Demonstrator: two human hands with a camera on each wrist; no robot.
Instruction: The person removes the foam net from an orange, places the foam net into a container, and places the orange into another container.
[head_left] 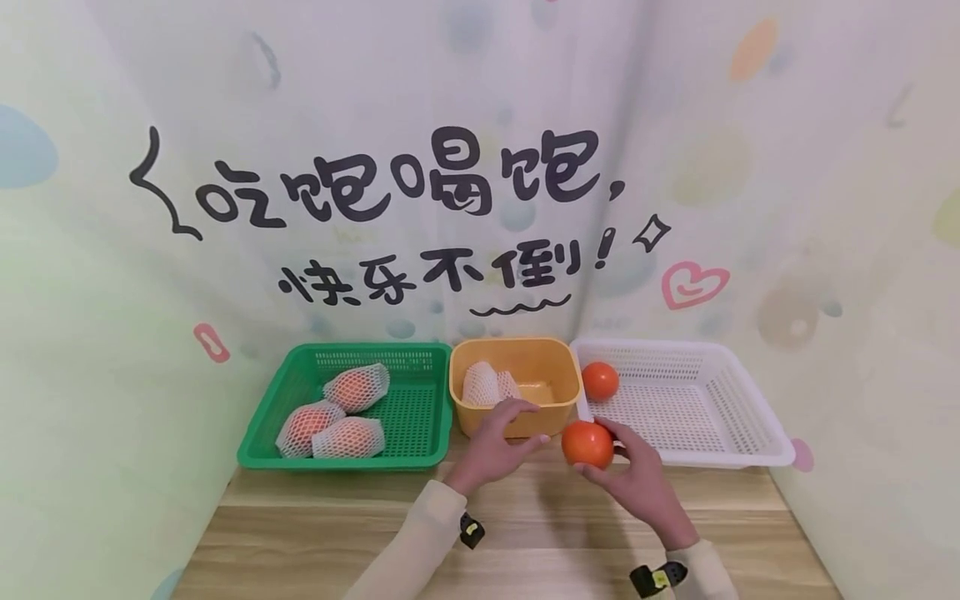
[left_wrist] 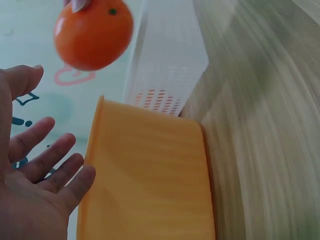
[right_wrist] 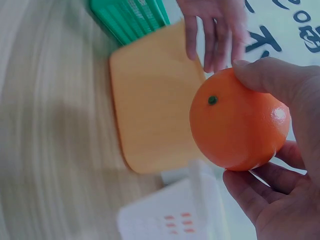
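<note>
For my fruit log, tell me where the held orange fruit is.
In the head view, the orange fruit is right of centre, gripped by the right hand, near the white basket's front left corner.

A pale backdrop (head_left: 480, 75) fills most of the head view, a vertical crease right of centre. Across its middle run two rows of black characters, the upper row (head_left: 452, 171) larger than the lower row (head_left: 450, 265), with a bent black line (head_left: 140, 177) left of them and a small four-pointed star (head_left: 651, 233) at right. A wavy line (head_left: 520, 309) underlines the lower row. A pink heart (head_left: 694, 286) with a smile sits right of centre, a blue patch (head_left: 26, 148) at the left edge, a peach oval (head_left: 753, 50) at upper right, a pinkish-red ring (head_left: 212, 342) at lower left. The wood-grained worktop (head_left: 510, 550) spans the bottom.
</note>
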